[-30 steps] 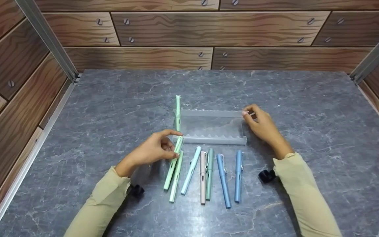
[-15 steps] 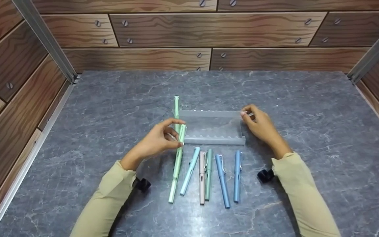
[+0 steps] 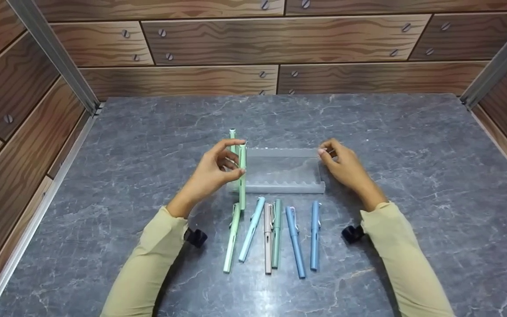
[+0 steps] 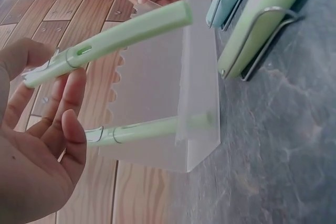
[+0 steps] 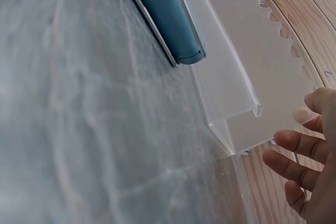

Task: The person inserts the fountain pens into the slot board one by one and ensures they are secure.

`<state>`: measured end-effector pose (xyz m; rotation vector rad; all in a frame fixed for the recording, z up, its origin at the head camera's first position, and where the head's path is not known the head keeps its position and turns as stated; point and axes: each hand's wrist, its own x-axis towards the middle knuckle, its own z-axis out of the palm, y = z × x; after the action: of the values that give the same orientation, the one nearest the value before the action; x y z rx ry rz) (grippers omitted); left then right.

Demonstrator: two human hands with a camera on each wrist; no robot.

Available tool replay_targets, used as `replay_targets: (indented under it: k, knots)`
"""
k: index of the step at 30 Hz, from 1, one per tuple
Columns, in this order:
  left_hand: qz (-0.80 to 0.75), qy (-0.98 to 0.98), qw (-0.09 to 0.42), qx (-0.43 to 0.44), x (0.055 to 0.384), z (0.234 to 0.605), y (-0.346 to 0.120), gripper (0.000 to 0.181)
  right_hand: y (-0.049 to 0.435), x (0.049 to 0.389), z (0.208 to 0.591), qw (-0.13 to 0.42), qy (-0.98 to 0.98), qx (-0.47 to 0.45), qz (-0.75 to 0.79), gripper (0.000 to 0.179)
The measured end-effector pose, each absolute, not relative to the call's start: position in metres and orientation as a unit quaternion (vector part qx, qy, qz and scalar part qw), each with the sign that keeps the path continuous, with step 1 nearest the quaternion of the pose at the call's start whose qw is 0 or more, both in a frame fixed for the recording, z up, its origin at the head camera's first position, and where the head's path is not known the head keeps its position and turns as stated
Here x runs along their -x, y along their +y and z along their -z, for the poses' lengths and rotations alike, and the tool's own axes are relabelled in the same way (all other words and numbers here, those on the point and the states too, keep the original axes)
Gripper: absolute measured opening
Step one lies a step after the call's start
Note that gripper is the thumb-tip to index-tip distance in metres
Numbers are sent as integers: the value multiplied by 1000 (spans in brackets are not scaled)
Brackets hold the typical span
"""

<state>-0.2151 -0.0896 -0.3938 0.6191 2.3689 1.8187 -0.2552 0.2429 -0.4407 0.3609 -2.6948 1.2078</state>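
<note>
My left hand pinches a light green pen near its clip end, over the left part of a clear notched pen rack. In the left wrist view this held pen slants above the rack. Another light green pen lies across the rack's left end, partly behind my hand in the head view. At the far right corner of the rack, my right hand holds the edge between thumb and forefinger. The other fingers are loosely bent in the right wrist view.
In front of the rack lie a light green pen, a light blue pen, a pinkish-grey pen, a dark green pen and two blue pens. Wood-patterned walls surround the grey marbled table.
My left hand has lifted the light green pen from beside the other pens and carried it forward over the rack's left end. My right hand has stayed at the rack's corner.
</note>
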Motion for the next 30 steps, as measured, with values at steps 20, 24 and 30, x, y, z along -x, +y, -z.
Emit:
replay_targets:
  k: [20, 24, 30]
  knots:
    - [-587, 784, -1, -203, 233, 384, -84, 56, 243, 255, 440, 82, -902, -119, -408, 20]
    - [-591, 782, -12, -197, 235, 382, -83, 56, 244, 255, 440, 80, -902, -118, -407, 21]
    - [-587, 787, -26, -188, 237, 383, -81, 55, 244, 255, 441, 78, -905, -119, -401, 23]
